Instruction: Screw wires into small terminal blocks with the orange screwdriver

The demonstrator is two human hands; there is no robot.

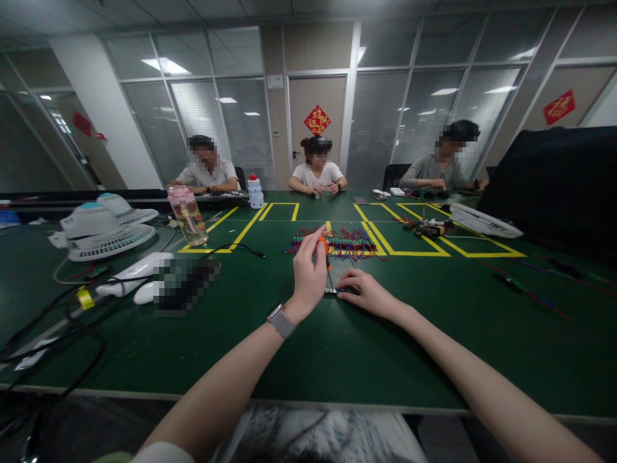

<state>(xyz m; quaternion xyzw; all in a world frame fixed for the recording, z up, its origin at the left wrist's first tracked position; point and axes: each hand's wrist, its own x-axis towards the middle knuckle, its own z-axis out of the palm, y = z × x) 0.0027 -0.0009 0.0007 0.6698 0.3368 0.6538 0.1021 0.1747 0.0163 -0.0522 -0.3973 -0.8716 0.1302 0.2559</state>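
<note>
My left hand point(308, 270) is raised above the green table point(337, 347), fingers closed round an orange-handled screwdriver point(326, 252) that stands upright with its tip pointing down. My right hand point(364, 292) lies on the table just to the right, fingers pressing on a small dark part point(337, 290) under the screwdriver tip. A watch point(281, 321) sits on my left wrist. Behind my hands lies a row of small connectors with red, blue and green wires point(340, 244).
A pink-capped bottle point(187, 215) and white desk fans point(103, 231) stand at the left, with cables point(58, 321) trailing to the near edge. Tools point(427, 226) and another white fan point(484, 222) lie at the right. Three people sit at the far side; yellow tape lines point(385, 244) mark the table.
</note>
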